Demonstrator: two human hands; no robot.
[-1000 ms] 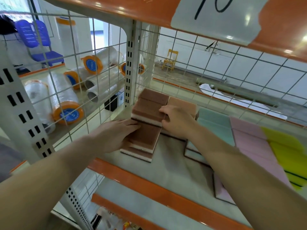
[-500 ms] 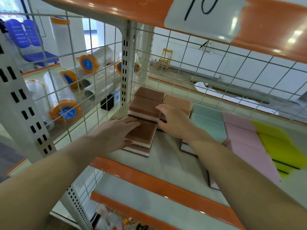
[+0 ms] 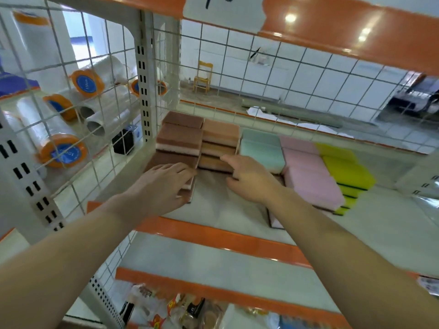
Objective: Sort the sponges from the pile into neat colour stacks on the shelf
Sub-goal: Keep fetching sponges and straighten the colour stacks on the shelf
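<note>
Sponges stand in colour rows on the shelf: brown stacks at the left, then a tan-orange stack, teal, pink and yellow. My left hand lies flat with straight fingers on the front brown stack, covering its near end. My right hand touches the front of the tan-orange stack with its index finger stretched out. The other fingers of that hand bend down towards the shelf and hold nothing.
White wire mesh walls the shelf on the left and back. Rolls of plastic film lie beyond the mesh. An orange shelf lip runs in front, and an upper shelf hangs overhead. Packaged goods fill the shelf below.
My right hand has come off the top of the raised brown sponge and moved back to the front of the tan-orange stack. My left hand stays on the front brown stack.
</note>
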